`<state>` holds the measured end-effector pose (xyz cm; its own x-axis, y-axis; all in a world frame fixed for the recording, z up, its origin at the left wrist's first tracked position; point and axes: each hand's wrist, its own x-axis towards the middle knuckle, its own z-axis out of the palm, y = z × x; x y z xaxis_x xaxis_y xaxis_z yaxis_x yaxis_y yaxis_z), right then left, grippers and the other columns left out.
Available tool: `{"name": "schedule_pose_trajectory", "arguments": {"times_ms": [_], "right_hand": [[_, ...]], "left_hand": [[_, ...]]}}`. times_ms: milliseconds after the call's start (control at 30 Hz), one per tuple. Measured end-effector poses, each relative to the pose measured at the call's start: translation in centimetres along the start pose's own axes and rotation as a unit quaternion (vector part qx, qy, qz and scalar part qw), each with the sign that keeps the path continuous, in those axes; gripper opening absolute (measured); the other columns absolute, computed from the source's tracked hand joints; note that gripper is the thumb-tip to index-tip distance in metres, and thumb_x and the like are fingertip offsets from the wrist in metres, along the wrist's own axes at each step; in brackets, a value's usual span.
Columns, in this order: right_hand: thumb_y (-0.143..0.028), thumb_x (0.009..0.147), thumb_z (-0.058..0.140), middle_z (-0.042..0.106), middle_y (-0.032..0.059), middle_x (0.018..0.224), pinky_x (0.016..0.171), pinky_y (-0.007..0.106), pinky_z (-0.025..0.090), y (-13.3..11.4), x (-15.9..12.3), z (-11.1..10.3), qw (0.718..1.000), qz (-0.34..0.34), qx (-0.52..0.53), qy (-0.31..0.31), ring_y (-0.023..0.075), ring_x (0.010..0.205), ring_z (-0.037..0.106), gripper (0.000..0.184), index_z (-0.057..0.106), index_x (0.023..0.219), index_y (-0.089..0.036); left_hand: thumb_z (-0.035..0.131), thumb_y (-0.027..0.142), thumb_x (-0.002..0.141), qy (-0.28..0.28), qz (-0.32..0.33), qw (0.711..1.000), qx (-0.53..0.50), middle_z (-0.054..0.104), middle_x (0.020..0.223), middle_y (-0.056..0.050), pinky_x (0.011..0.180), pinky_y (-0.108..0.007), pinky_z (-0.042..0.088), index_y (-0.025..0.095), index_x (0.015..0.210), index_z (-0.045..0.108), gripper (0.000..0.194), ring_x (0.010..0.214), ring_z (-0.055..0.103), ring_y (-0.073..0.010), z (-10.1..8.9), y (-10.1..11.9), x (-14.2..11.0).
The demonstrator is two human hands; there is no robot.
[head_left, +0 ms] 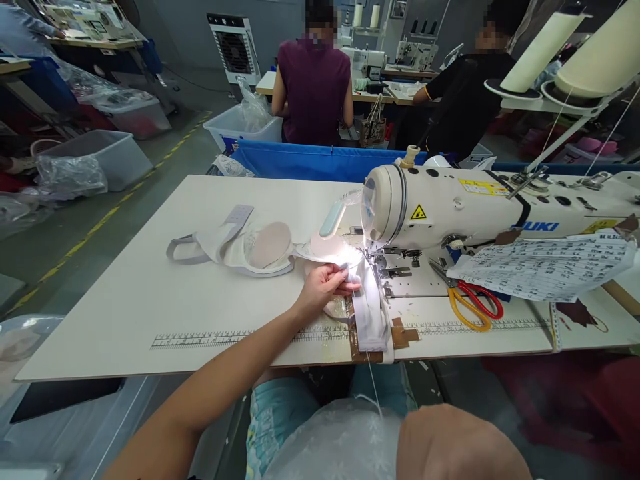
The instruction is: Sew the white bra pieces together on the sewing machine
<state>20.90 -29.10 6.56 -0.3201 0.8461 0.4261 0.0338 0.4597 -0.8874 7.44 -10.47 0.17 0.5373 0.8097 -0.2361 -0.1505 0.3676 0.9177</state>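
Note:
A white bra (270, 247) with pale beige cups lies across the machine table, its strap and band spread to the left. My left hand (325, 283) is closed in a pinch on the bra's edge, just left of the sewing machine's (450, 200) lit needle area. From there a white band (371, 310) hangs towards the table's front edge. A loose white thread (373, 380) trails below it over my lap. At the bottom right, bare skin, seemingly part of my right arm (460, 443), comes close to the camera; my right hand is out of sight.
Scissors (475, 303) with red and yellow handles lie right of the needle, beside a printed sheet (545, 267). A ruler strip (200, 339) runs along the table front. Thread cones (543, 53) stand top right. Two people sit beyond a blue cloth (310, 160).

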Motion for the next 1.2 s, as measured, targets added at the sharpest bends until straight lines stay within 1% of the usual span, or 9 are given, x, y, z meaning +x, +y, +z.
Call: {"name": "schedule_pose_trajectory", "arguments": {"times_ms": [100, 133, 167, 233, 333, 400, 500, 633, 1200], "right_hand": [[-0.031, 0.087, 0.059, 0.056, -0.0030, 0.055, 0.040, 0.022, 0.043, 0.8, 1.9, -0.4, 0.999, 0.030, -0.025, 0.027, 0.0111, 0.043, 0.052, 0.004, 0.058, 0.088, -0.027], [-0.026, 0.090, 0.053, 0.056, -0.0035, 0.058, 0.043, 0.021, 0.044, 1.4, 2.6, -0.5, 0.997, 0.048, -0.028, 0.044, 0.0099, 0.044, 0.052, 0.007, 0.056, 0.096, -0.025], [-0.023, 0.093, 0.047, 0.054, -0.0049, 0.058, 0.043, 0.020, 0.043, 2.3, 3.4, -0.6, 0.990, 0.094, -0.037, 0.095, 0.0087, 0.044, 0.051, 0.008, 0.053, 0.099, -0.023], [-0.027, 0.093, 0.048, 0.053, -0.0056, 0.058, 0.046, 0.020, 0.044, 4.4, 4.9, -0.7, 0.966, 0.164, -0.060, 0.193, 0.0082, 0.046, 0.052, 0.007, 0.050, 0.091, -0.021], [-0.037, 0.092, 0.049, 0.058, -0.0046, 0.058, 0.039, 0.018, 0.039, 7.6, 6.5, -0.9, 0.943, 0.216, -0.064, 0.245, 0.0066, 0.038, 0.048, 0.018, 0.049, 0.086, -0.020], [-0.039, 0.091, 0.049, 0.059, -0.0048, 0.058, 0.038, 0.018, 0.040, 9.1, 7.1, -1.0, 0.937, 0.233, -0.078, 0.247, 0.0069, 0.037, 0.048, 0.020, 0.049, 0.086, -0.020], [-0.038, 0.091, 0.048, 0.058, -0.0057, 0.056, 0.038, 0.019, 0.041, 10.1, 7.4, -0.9, 0.935, 0.243, -0.104, 0.238, 0.0076, 0.036, 0.050, 0.019, 0.048, 0.085, -0.020], [-0.036, 0.092, 0.046, 0.057, -0.0059, 0.054, 0.040, 0.019, 0.043, 10.4, 7.5, -0.8, 0.937, 0.243, -0.126, 0.217, 0.0083, 0.038, 0.051, 0.017, 0.049, 0.087, -0.020], [-0.032, 0.092, 0.044, 0.056, -0.0053, 0.055, 0.044, 0.019, 0.043, 10.9, 7.4, -1.0, 0.940, 0.230, -0.134, 0.213, 0.0082, 0.041, 0.051, 0.014, 0.050, 0.089, -0.020]], "left_hand": [[0.067, 0.036, 0.082, -0.002, -0.001, 1.000, -0.011, 0.074, 0.075, -0.013, 0.073, -0.032, 0.057, 0.013, 0.080, 0.053, 0.027, 0.081, 0.073, -0.0231, 0.0, 0.0, -0.1], [0.068, 0.037, 0.081, 0.000, -0.004, 1.000, -0.013, 0.074, 0.076, -0.013, 0.073, -0.033, 0.057, 0.013, 0.081, 0.053, 0.028, 0.081, 0.073, -0.0230, 0.0, 0.0, -0.1], [0.069, 0.038, 0.080, 0.002, -0.007, 1.000, -0.015, 0.074, 0.077, -0.012, 0.073, -0.033, 0.057, 0.013, 0.081, 0.053, 0.029, 0.080, 0.073, -0.0227, 0.1, 0.0, -0.2], [0.071, 0.038, 0.078, 0.004, -0.011, 1.000, -0.018, 0.074, 0.076, -0.011, 0.073, -0.032, 0.057, 0.014, 0.078, 0.054, 0.030, 0.079, 0.072, -0.0218, 0.2, 0.2, -0.3], [0.072, 0.039, 0.075, -0.004, -0.012, 1.000, -0.026, 0.072, 0.072, -0.007, 0.073, -0.030, 0.057, 0.013, 0.076, 0.057, 0.030, 0.075, 0.072, -0.0199, 0.2, 0.2, -0.3], [0.072, 0.039, 0.076, -0.006, -0.008, 0.999, -0.036, 0.071, 0.070, -0.005, 0.072, -0.028, 0.056, 0.013, 0.075, 0.058, 0.030, 0.071, 0.071, -0.0178, 0.1, 0.1, -0.3], [0.073, 0.036, 0.075, -0.007, 0.000, 0.999, -0.049, 0.067, 0.065, -0.002, 0.067, -0.025, 0.055, 0.012, 0.071, 0.057, 0.029, 0.064, 0.068, -0.0144, 0.0, -0.1, -0.2], [0.074, 0.034, 0.074, -0.006, 0.012, 0.998, -0.058, 0.064, 0.063, -0.001, 0.066, -0.025, 0.054, 0.012, 0.067, 0.056, 0.029, 0.061, 0.065, -0.0123, 0.1, -0.3, -0.2], [0.076, 0.034, 0.072, -0.008, 0.008, 0.997, -0.073, 0.064, 0.066, -0.002, 0.067, -0.029, 0.052, 0.011, 0.072, 0.062, 0.027, 0.063, 0.064, -0.0143, 0.1, -0.2, -0.2]]}}
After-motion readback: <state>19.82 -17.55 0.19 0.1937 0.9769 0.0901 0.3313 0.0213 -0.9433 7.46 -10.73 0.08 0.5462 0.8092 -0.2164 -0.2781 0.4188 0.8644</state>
